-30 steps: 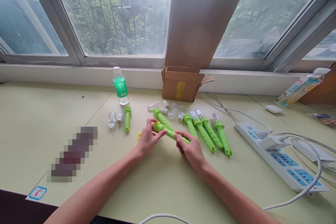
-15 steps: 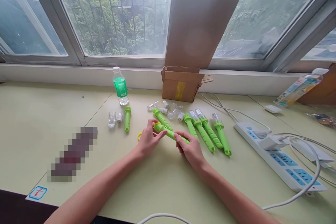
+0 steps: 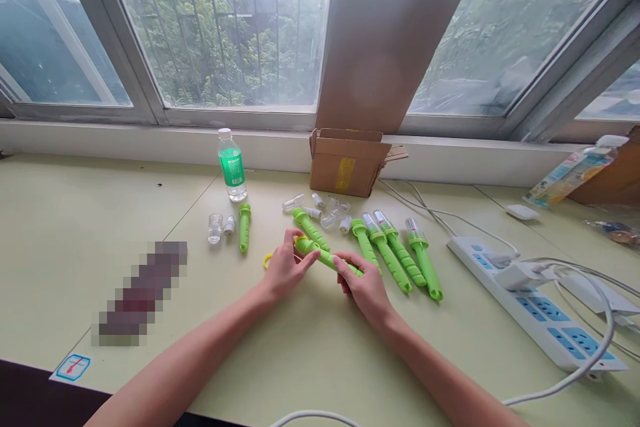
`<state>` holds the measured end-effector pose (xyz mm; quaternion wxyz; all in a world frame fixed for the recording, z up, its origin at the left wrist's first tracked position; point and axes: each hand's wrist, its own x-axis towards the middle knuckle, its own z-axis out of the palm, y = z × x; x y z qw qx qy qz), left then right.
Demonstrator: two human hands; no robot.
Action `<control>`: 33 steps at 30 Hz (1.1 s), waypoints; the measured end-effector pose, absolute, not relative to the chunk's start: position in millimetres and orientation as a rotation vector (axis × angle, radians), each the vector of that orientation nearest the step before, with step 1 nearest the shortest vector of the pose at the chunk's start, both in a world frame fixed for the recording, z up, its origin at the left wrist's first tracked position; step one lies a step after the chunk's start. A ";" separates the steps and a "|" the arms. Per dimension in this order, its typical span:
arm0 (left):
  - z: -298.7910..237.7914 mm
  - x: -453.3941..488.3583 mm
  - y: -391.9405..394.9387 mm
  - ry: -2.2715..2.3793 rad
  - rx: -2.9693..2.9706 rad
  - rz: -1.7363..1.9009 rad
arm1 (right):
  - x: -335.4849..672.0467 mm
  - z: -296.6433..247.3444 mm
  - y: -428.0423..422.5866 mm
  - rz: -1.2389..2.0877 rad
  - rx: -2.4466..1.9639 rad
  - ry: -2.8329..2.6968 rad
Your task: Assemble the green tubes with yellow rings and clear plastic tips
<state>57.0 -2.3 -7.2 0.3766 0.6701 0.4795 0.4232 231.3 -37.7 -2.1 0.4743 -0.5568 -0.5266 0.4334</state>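
Note:
Both hands hold one green plastic handle slantwise above the table. My left hand is closed round its wide ribbed end, where a bit of yellow shows at the fingers. A yellow loop sticks out beside that hand. My right hand grips the narrower lower end, its fingertips partly hidden beneath. Just behind lies another green handle, and a further green handle rests to the right. Several green sticks with clear tops lie beside it.
Clear caps and small white bulb-like pieces lie before a cardboard box. On the left are a green handle, a clear cap and a water bottle. A power strip with cables occupies the right.
The view has shifted very slightly. Both hands keep the same hold on the green handle, with no clear movement of it.

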 end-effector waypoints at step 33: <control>-6.7 57.6 -2.6 1.280 1.735 1.052 | 232.9 -4.7 -36.6 0.986 -1.410 -1.351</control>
